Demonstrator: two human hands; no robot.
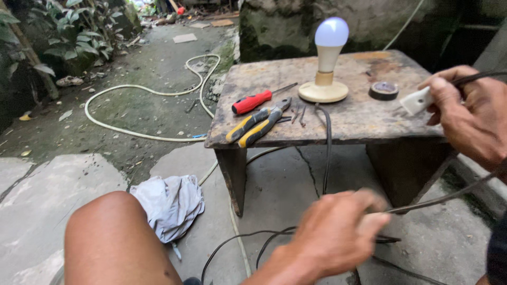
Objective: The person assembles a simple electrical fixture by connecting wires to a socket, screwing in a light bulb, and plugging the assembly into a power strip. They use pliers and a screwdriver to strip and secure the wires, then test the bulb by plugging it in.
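Beside wooden table: right hand pinching white plug; left hand, blurred, closed round black cord; lit bulb on table; wiring step seemingly checked; next calls for steady cord handling.

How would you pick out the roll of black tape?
Find the worn wooden table and its lit white bulb on a cream round base. The small black tape roll lies flat just right of that base, the only ring-shaped item there.
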